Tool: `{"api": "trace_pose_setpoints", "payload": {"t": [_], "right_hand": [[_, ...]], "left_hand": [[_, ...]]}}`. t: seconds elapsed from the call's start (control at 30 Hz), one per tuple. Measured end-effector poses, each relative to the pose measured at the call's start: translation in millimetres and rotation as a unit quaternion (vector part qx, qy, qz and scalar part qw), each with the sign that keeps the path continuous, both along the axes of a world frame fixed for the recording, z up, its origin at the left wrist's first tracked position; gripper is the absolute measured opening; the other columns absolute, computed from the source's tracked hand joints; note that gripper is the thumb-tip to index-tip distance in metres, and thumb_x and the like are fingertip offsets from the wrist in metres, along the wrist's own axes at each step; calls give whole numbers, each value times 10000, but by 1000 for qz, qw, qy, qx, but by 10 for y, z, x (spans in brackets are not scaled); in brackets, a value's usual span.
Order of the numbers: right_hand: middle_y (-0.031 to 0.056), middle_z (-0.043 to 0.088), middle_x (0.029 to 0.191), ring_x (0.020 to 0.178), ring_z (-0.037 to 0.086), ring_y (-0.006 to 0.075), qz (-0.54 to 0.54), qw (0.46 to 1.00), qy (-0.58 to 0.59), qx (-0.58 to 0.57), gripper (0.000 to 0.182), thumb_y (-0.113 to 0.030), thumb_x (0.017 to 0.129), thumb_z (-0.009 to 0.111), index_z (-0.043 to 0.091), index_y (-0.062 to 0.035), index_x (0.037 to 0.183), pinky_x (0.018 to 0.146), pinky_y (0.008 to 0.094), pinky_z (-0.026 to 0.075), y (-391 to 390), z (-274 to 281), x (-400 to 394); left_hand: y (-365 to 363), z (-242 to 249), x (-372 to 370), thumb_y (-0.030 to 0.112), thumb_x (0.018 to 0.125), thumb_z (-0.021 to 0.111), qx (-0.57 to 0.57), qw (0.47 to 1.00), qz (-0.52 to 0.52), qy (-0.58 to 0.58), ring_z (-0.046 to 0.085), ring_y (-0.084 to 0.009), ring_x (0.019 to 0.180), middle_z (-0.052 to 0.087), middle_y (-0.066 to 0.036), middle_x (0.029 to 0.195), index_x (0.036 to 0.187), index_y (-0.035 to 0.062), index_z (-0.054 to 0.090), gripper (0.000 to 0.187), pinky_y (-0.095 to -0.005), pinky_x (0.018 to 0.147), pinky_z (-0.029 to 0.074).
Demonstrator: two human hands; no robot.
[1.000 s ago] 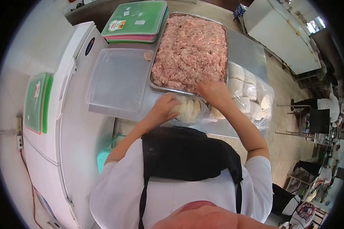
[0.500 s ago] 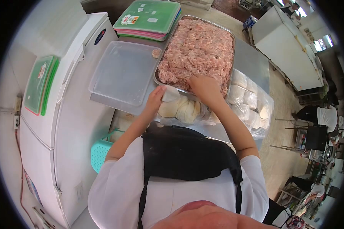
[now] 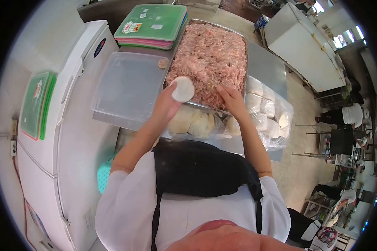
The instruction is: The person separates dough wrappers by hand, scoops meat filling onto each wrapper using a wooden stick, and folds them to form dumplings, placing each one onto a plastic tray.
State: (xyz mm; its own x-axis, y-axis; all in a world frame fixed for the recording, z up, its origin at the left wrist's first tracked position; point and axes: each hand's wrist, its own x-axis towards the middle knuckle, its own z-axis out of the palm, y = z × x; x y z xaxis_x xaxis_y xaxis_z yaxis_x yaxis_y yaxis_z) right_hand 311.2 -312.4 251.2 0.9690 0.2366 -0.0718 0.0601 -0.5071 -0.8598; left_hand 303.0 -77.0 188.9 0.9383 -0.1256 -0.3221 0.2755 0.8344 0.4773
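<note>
Your left hand (image 3: 168,102) grips a flat, round, white wrapper (image 3: 183,89) over coarse, pink minced meat (image 3: 213,56) in a rectangular metal tray (image 3: 246,58). Your right hand (image 3: 233,99) is at the meat; I cannot tell its grip.

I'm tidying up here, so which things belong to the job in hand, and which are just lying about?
Likely in the job:
round white wrapper, held in the left hand
minced meat in the metal tray, at the right hand
piled wrappers
clear plastic tray

Likely just lying about:
green-topped plastic stack
white fridge
turquoise stool
blue can
</note>
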Motion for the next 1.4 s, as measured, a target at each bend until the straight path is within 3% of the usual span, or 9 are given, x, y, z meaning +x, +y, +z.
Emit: {"api": "trace_pose_setpoints", "payload": {"t": [0.17, 0.37, 0.47, 0.67, 0.97, 1.03, 1.17, 1.23, 1.4], "right_hand": [[111, 606, 744, 683, 581, 213, -62, 995, 32, 68, 313, -293, 973, 563, 696, -13, 1012, 645, 335, 451, 8, -54, -66], [144, 599, 804, 696, 620, 323, 10, 937, -239, -254, 212, -221, 938, 593, 658, -28, 998, 608, 415, 478, -280, 49, -205], [152, 622, 860, 759, 624, 373, -26, 915, -207, -346, 180, -201, 924, 592, 646, -74, 1040, 635, 451, 490, -171, 471, -394], [142, 605, 854, 761, 632, 367, 18, 898, -224, -378, 170, -155, 929, 577, 596, -77, 1079, 646, 463, 501, -161, 580, -345], [166, 650, 891, 770, 642, 361, -1, 932, -244, -268, 251, -227, 947, 582, 647, -42, 1103, 708, 436, 508, -246, 656, -342], [165, 657, 857, 773, 654, 305, -35, 959, -225, -169, 303, -258, 973, 560, 635, -13, 1133, 719, 399, 502, -383, 591, -313], [153, 673, 834, 823, 647, 194, 0, 991, -86, -98, 392, -313, 1012, 512, 617, 32, 1166, 762, 327, 486, -485, 743, -382], [155, 680, 872, 841, 638, 181, 23, 992, -49, -113, 377, -300, 1002, 536, 623, 33, 1158, 778, 314, 487, -474, 984, -452], [156, 693, 939, 855, 644, 187, 86, 986, -118, -77, 337, -259, 979, 585, 634, 27, 1148, 789, 295, 487, -517, 696, -472]], "left_hand": [[-438, 557, 336, 340, 1031, 424, -92, 994, 1, -58, 557, -280, 1194, 567, -169, 1264, 1320, -27, 448, 468, -423, 1030, 451], [-452, 375, 674, 527, 996, 350, -174, 985, 18, -3, 410, -342, 1332, 453, -173, 1416, 1409, 2, 364, 668, -491, 1156, 265], [-431, 58, 822, 584, 976, 340, -88, 994, 38, -60, 414, -354, 1315, 453, -172, 1411, 1384, 3, 407, 713, -528, 1157, 233], [-442, 625, 593, 679, 913, 416, -55, 997, -41, 30, 447, -389, 1248, 504, -183, 1322, 1155, 20, 573, 719, -558, 1096, 292], [-387, 625, 705, 469, 905, 599, -91, 993, -2, 78, 529, -408, 1153, 574, -222, 1170, 1119, 2, 554, 516, -529, 1017, 423], [-296, 551, 703, 309, 892, 639, -70, 990, -97, -80, 571, -380, 1109, 589, -207, 1170, 1200, 13, 534, 440, -513, 986, 459], [-213, 870, 467, 102, 819, 732, 226, 912, -205, -272, 619, -297, 1061, 626, -160, 1160, 1316, 68, 491, 554, -458, 1002, 473], [-236, 886, 502, 70, 784, 753, 385, 817, -138, -407, 642, -243, 989, 646, -119, 1132, 1300, 87, 530, 562, -388, 961, 493], [-201, 1051, 530, 97, 759, 748, 495, 657, -216, -526, 658, -184, 906, 680, -93, 1035, 1188, 59, 630, 447, -328, 839, 511]]}}
